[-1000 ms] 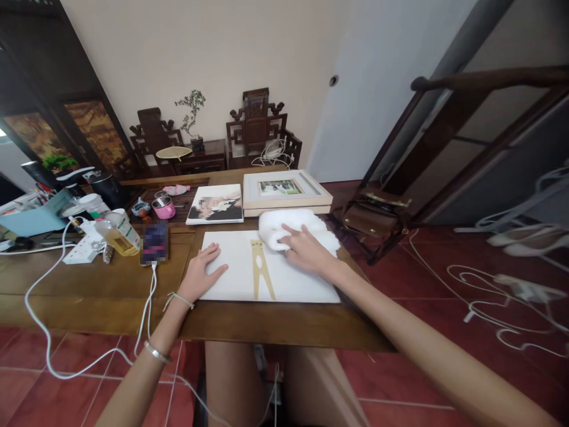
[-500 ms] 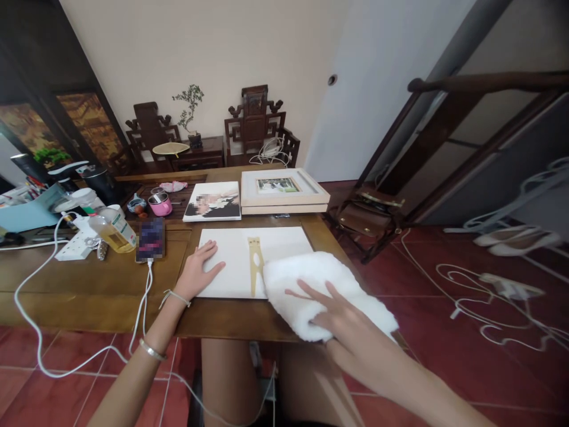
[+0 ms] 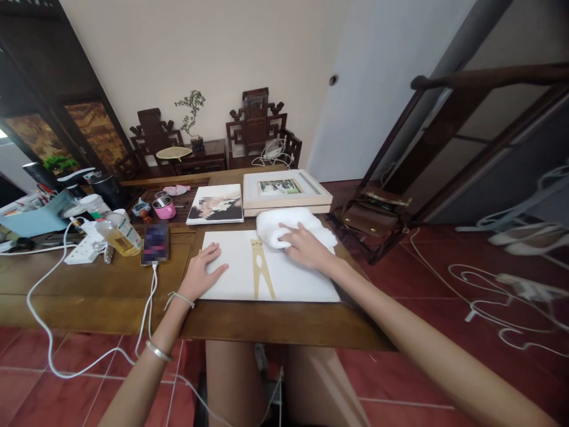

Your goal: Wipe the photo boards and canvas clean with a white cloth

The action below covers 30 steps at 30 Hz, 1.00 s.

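A flat white panel (image 3: 302,281) lies on the wooden table, with a gold A-shaped piece (image 3: 259,270) on its face. My left hand (image 3: 202,273) rests spread on the panel's left side, holding nothing. With my right hand (image 3: 306,246) I press a bunched white towel (image 3: 269,228) onto the panel's upper right part. The towel covers that far corner and reaches close to the wooden frame behind it.
Behind the panel lie a photo print (image 3: 216,204) and a light wooden picture frame (image 3: 284,193). To the left are a phone (image 3: 154,243) on a cable, an oil-coloured bottle (image 3: 118,234), a power strip (image 3: 82,254) and a pink cup (image 3: 164,207).
My right hand has moved the towel away from me, from the panel's near right side to its far right corner. More of the gold piece shows. My left hand stays on the panel.
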Motion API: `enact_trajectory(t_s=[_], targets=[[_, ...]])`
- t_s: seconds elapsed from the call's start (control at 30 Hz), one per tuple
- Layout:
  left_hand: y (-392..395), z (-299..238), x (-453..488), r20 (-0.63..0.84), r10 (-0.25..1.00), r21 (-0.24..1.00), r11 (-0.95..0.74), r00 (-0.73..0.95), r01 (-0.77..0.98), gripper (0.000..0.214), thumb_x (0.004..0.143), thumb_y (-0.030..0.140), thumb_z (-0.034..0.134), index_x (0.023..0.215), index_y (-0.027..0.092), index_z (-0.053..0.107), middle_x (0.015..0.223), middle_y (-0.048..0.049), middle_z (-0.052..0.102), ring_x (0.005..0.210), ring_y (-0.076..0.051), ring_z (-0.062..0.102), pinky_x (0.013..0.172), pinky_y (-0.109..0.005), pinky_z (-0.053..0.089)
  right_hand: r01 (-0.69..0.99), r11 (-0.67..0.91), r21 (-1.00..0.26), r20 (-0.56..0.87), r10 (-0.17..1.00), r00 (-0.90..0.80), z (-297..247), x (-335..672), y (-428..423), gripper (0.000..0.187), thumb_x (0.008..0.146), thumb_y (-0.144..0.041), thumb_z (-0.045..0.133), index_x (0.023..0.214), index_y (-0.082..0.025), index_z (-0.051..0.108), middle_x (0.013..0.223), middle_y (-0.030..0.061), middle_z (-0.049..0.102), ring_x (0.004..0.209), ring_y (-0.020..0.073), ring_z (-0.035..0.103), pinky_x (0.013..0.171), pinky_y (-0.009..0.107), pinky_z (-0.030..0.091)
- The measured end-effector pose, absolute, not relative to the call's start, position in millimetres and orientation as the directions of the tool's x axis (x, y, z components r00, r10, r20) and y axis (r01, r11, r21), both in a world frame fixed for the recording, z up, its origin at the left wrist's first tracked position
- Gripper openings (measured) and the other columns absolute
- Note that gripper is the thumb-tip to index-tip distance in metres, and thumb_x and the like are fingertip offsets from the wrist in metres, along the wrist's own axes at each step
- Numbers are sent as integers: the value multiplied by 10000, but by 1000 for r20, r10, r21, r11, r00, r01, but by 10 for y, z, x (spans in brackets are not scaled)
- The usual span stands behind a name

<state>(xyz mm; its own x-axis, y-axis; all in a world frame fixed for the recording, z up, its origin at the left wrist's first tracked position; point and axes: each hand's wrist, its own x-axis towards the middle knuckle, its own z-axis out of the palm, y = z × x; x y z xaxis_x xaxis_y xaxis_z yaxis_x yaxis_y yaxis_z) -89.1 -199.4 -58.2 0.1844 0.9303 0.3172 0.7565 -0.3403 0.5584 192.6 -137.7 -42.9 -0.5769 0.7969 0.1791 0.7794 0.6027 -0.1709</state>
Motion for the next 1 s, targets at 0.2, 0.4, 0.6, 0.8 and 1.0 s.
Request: enact_trajectory(t_s=[0.2, 0.4, 0.6, 0.8, 1.0], targets=[[-1993, -588, -884, 313, 933, 554, -332, 178, 764, 428, 752, 399, 590, 1101, 153, 629, 1275, -116, 537, 1233, -246, 450, 1081, -437, 290, 780, 603, -168, 172, 797, -579, -400, 1929, -1943, 418, 644, -31, 390, 959, -115, 652, 1325, 160, 465, 1310, 264, 287, 1051, 540, 181], [-1998, -579, -875, 305, 934, 556, -332, 184, 762, 435, 755, 401, 591, 1113, 156, 623, 1280, -114, 532, 1245, -252, 433, 1086, -444, 273, 710, 665, -234, 192, 747, -636, -399, 2071, -2857, 410, 563, -13, 384, 801, -204, 658, 1383, 25, 409, 1352, 250, 169, 1079, 578, 143], [-1993, -607, -888, 313, 931, 561, -341, 188, 754, 451, 761, 415, 580, 1132, 159, 610, 1287, -109, 527, 1249, -247, 429, 1091, -442, 263, 722, 648, -243, 126, 759, -639, -367, 2091, -2601, 420, 565, 0, 369, 824, -177, 648, 1390, 61, 398, 1337, 246, 222, 1085, 547, 155], [-2000, -604, -904, 315, 927, 563, -355, 203, 747, 422, 805, 395, 525, 1152, 166, 597, 1292, -102, 524, 1252, -236, 426, 1090, -440, 264, 780, 603, -167, 120, 798, -591, -358, 1835, -1742, 438, 674, -24, 385, 1044, -85, 610, 1338, 181, 444, 1333, 302, 212, 1018, 596, 184], [-1987, -604, -914, 309, 930, 539, -345, 200, 769, 413, 862, 325, 416, 1203, 138, 554, 1329, -113, 481, 1261, -221, 415, 1086, -430, 270, 807, 585, -80, 106, 810, -576, -320, 1757, -1812, 431, 683, -30, 405, 1056, -82, 616, 1347, 187, 430, 1312, 325, 248, 994, 584, 234]])
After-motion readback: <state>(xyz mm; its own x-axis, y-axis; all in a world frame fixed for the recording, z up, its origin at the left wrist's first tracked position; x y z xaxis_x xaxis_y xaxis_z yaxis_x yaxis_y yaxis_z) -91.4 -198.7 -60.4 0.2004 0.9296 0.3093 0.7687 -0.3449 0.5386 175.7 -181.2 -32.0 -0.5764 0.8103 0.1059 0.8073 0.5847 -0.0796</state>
